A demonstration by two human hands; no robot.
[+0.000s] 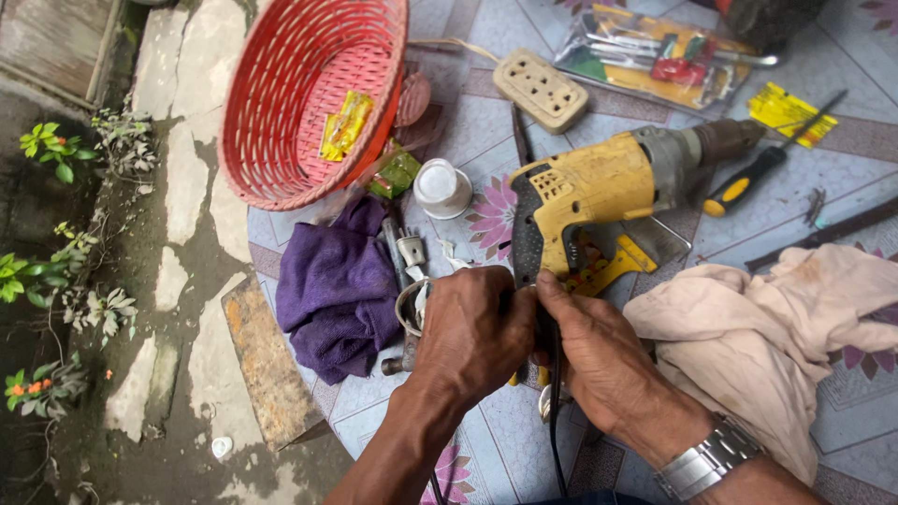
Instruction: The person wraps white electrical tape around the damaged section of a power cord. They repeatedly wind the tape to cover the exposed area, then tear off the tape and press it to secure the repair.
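Both hands, my left hand [472,327] and right hand [599,351], pinch together on the black cord [554,440] at the drill's [599,192] handle base, the drill lying just ahead, nose pointing up-right, both equally near.

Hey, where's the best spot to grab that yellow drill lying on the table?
Probably the yellow drill by its dark handle, coming from the near side: it lies on its side, handle pointing toward the hands, chuck pointing away to the right. Both hands, left hand and right hand, meet at the handle's base.
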